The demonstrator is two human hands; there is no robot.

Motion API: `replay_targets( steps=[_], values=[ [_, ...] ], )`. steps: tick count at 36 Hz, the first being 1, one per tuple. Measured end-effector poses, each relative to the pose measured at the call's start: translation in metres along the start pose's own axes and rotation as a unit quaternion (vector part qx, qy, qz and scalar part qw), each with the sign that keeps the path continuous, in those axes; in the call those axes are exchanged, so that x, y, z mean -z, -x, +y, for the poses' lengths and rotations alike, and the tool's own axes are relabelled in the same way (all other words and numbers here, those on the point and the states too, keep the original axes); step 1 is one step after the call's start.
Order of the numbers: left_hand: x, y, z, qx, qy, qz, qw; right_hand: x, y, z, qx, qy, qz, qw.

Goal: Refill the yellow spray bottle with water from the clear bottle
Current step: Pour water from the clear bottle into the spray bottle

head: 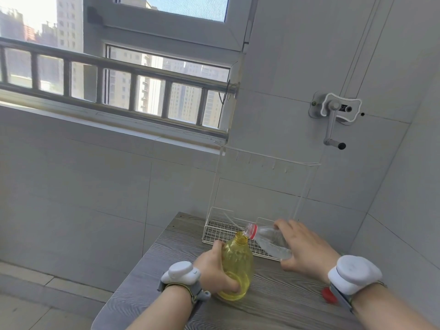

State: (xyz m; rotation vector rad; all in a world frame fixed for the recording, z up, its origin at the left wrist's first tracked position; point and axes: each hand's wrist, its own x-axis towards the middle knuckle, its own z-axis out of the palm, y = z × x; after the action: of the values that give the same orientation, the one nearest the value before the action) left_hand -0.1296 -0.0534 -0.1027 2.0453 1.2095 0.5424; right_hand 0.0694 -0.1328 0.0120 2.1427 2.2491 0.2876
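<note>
Your left hand [214, 270] grips the yellow spray bottle [238, 265] round its belly, thumb across the front. The bottle stands upright on the grey wood-grain worktop [273, 303], neck open. Your right hand [302, 251] grasps the clear bottle [271, 241] near its base. It is tipped almost flat, its mouth at the yellow bottle's open neck. A white wire rack [219, 229] sits just behind both bottles. A red cap [328, 295] lies on the worktop by your right wrist.

Home balcony — window railing [142, 70], tiled walls [83, 186], clothes-rack crank [331, 125]
</note>
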Motion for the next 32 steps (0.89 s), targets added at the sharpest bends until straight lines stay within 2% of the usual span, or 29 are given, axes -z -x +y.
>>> replay_targets(
  steps=[32],
  values=[
    [-0.001,-0.002,-0.003,0.005,0.016,-0.014,1.000,0.012,0.000,0.000,-0.002,-0.008,0.000,1.000]
  ],
)
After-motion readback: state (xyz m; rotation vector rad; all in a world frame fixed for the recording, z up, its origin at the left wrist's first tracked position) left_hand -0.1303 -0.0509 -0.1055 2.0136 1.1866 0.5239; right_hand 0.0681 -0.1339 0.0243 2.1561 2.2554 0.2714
